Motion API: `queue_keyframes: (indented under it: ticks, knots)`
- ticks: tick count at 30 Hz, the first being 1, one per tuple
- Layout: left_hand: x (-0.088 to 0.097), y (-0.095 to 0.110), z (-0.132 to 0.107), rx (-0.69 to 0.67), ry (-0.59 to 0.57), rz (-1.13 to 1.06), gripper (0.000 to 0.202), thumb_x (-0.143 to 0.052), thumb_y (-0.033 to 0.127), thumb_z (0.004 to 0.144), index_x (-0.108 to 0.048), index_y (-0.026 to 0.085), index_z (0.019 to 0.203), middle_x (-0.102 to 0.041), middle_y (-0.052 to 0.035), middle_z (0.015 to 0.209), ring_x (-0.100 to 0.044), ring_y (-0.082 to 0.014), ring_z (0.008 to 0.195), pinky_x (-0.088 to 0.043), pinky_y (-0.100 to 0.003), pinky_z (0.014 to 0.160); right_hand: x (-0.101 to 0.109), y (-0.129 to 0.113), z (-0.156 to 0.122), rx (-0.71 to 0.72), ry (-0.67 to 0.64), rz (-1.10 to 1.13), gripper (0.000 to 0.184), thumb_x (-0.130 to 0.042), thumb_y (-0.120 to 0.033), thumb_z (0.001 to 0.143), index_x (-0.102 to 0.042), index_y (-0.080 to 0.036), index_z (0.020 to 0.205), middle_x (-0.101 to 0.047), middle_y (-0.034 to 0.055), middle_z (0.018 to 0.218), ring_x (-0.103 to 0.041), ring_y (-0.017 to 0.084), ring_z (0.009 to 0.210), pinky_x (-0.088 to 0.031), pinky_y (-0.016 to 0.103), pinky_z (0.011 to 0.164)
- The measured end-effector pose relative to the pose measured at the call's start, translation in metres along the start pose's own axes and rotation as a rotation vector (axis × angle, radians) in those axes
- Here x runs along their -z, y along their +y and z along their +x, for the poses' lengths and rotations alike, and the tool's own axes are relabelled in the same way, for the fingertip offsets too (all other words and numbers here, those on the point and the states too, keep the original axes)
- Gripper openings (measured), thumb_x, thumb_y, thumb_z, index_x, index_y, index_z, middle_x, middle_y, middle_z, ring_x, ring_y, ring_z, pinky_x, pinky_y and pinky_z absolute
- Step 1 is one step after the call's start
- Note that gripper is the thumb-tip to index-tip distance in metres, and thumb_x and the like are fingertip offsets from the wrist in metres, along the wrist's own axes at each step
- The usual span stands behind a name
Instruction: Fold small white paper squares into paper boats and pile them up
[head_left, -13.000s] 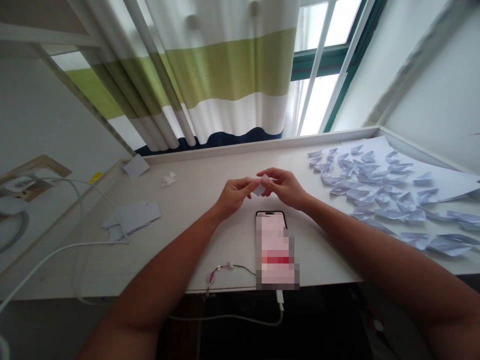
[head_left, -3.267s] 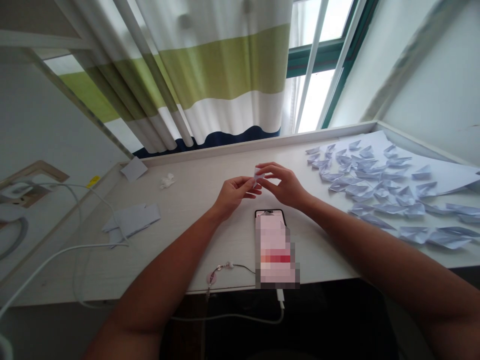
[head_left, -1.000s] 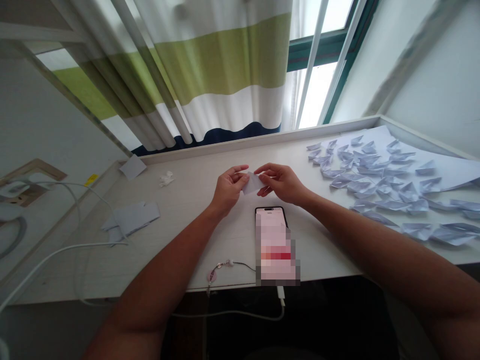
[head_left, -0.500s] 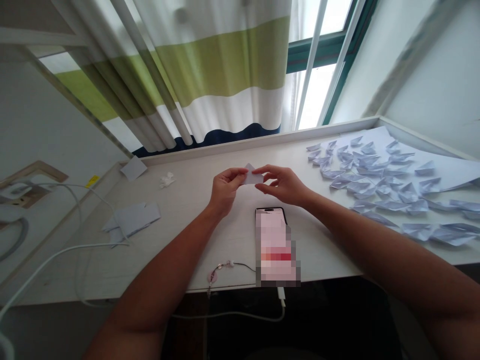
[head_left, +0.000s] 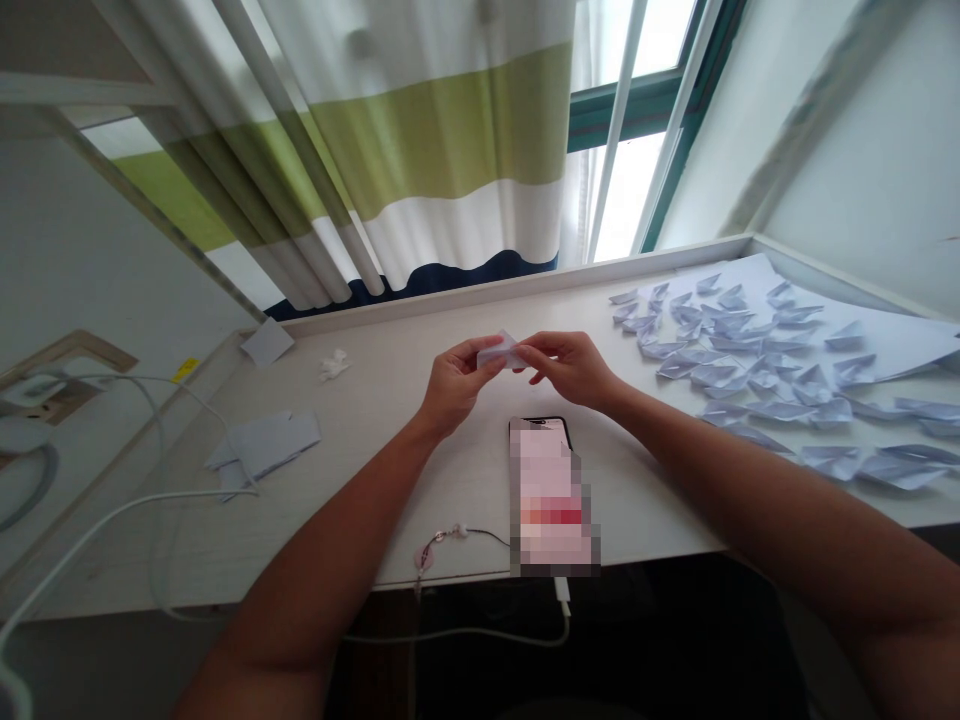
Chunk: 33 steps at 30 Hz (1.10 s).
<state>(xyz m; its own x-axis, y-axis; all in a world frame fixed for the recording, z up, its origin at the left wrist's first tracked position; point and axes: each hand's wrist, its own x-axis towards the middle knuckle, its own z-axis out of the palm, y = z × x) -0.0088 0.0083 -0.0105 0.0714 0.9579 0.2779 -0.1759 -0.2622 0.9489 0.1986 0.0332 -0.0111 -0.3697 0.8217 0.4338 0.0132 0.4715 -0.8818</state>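
Between my two hands is a small piece of folded white paper (head_left: pixel 493 353), above the middle of the white desk. My left hand (head_left: pixel 453 385) pinches its left side, thumb in front and fingers behind. At its right end, the thumb and fingers of my right hand (head_left: pixel 568 366) are closed on the paper. The fingertips cover part of it, so its full fold cannot be made out. Below the hands lies a phone (head_left: pixel 551 480) with its screen up, blurred by pixels.
Many small folded paper boats (head_left: pixel 750 350) cover the desk's right side, some on a large white sheet (head_left: pixel 919 335). Paper squares (head_left: pixel 274 440) are stacked at left, near a crumpled tissue (head_left: pixel 334 364) and another square (head_left: pixel 268 343). White cables (head_left: pixel 135 505) cross the left edge. A beaded strap (head_left: pixel 424 556) lies beside the phone.
My right hand has closed from a looser hold to a pinch on the paper's right end. The paper's shape and tilt between the fingers have changed.
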Motion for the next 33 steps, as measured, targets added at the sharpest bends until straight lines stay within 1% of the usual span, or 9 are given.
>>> queue_keyframes:
  ticks: [4, 8, 11, 14, 17, 21, 25, 29, 33]
  knots:
    - [-0.002, -0.002, -0.001, -0.010, 0.050, 0.014, 0.042, -0.100, 0.045, 0.074, -0.085, 0.017, 0.102, -0.085, -0.0065, 0.095, -0.078, -0.0198, 0.087, -0.062, -0.036, 0.088, -0.003, 0.002, 0.000, -0.010, 0.060, -0.007, 0.044, -0.079, -0.063, 0.095, -0.075, -0.019, 0.097, -0.078, 0.0051, 0.082, -0.074, 0.019, 0.069, -0.065, 0.032, 0.054]
    - [-0.003, -0.001, -0.002, -0.019, 0.089, -0.004, 0.048, -0.101, 0.039, 0.073, -0.081, 0.018, 0.111, -0.084, -0.0046, 0.091, -0.078, -0.0187, 0.084, -0.063, -0.035, 0.085, -0.002, 0.000, -0.001, -0.005, 0.085, -0.003, 0.048, -0.080, -0.064, 0.094, -0.073, -0.019, 0.108, -0.078, 0.0037, 0.080, -0.073, 0.018, 0.066, -0.064, 0.033, 0.056]
    - [-0.005, 0.000, -0.003, -0.027, 0.126, -0.001, 0.045, -0.101, 0.038, 0.073, -0.080, 0.018, 0.107, -0.084, -0.0049, 0.091, -0.078, -0.0185, 0.084, -0.063, -0.035, 0.085, -0.002, -0.002, -0.001, -0.002, 0.059, -0.005, 0.052, -0.087, -0.064, 0.087, -0.075, -0.018, 0.111, -0.079, 0.0050, 0.085, -0.074, 0.019, 0.070, -0.065, 0.033, 0.059]
    - [-0.007, 0.000, -0.005, -0.001, 0.127, -0.015, 0.047, -0.102, 0.039, 0.070, -0.078, 0.017, 0.104, -0.084, -0.0051, 0.091, -0.079, -0.0197, 0.084, -0.063, -0.036, 0.086, -0.004, -0.002, 0.000, -0.025, 0.035, -0.011, 0.052, -0.092, -0.065, 0.081, -0.077, -0.018, 0.097, -0.078, 0.0050, 0.081, -0.074, 0.019, 0.070, -0.065, 0.033, 0.059]
    - [-0.007, 0.001, -0.005, 0.058, 0.110, -0.056, 0.055, -0.105, 0.040, 0.067, -0.077, 0.017, 0.108, -0.085, -0.0058, 0.091, -0.080, -0.0210, 0.084, -0.062, -0.038, 0.087, -0.005, -0.001, 0.000, -0.077, 0.021, 0.053, 0.056, -0.086, -0.073, 0.084, -0.075, -0.018, 0.083, -0.077, 0.0057, 0.076, -0.075, 0.020, 0.070, -0.066, 0.033, 0.059]
    - [-0.004, 0.002, -0.003, 0.147, 0.087, -0.113, 0.065, -0.107, 0.038, 0.063, -0.076, 0.017, 0.116, -0.085, -0.0071, 0.093, -0.079, -0.0205, 0.085, -0.061, -0.038, 0.091, -0.005, -0.001, 0.001, -0.136, -0.009, 0.155, 0.060, -0.086, -0.077, 0.082, -0.072, -0.018, 0.082, -0.078, 0.0055, 0.074, -0.077, 0.020, 0.069, -0.066, 0.032, 0.060]
    - [-0.002, 0.004, 0.000, 0.206, 0.046, -0.138, 0.062, -0.106, 0.037, 0.063, -0.078, 0.017, 0.114, -0.084, -0.0079, 0.099, -0.077, -0.0199, 0.091, -0.060, -0.038, 0.094, -0.004, -0.001, 0.001, -0.146, -0.004, 0.137, 0.060, -0.085, -0.077, 0.082, -0.069, -0.019, 0.079, -0.075, 0.0043, 0.069, -0.072, 0.015, 0.057, -0.060, 0.028, 0.053]
    - [-0.002, 0.006, -0.001, 0.224, 0.016, -0.031, 0.047, -0.101, 0.051, 0.069, -0.083, 0.017, 0.095, -0.081, -0.0064, 0.094, -0.071, -0.0157, 0.085, -0.056, -0.028, 0.077, -0.001, -0.004, 0.000, -0.134, 0.013, 0.080, 0.057, -0.083, -0.075, 0.086, -0.070, -0.019, 0.082, -0.064, -0.0020, 0.053, -0.056, 0.011, 0.040, -0.045, 0.024, 0.039]
    - [0.000, 0.011, -0.003, 0.197, 0.039, 0.203, 0.047, -0.095, 0.061, 0.077, -0.083, 0.017, 0.084, -0.059, 0.0023, 0.055, -0.047, -0.0088, 0.050, -0.036, -0.024, 0.050, 0.001, -0.004, 0.000, -0.174, 0.025, 0.091, 0.057, -0.086, -0.075, 0.083, -0.076, -0.019, 0.090, -0.053, -0.0068, 0.041, -0.046, 0.011, 0.031, -0.034, 0.024, 0.031]
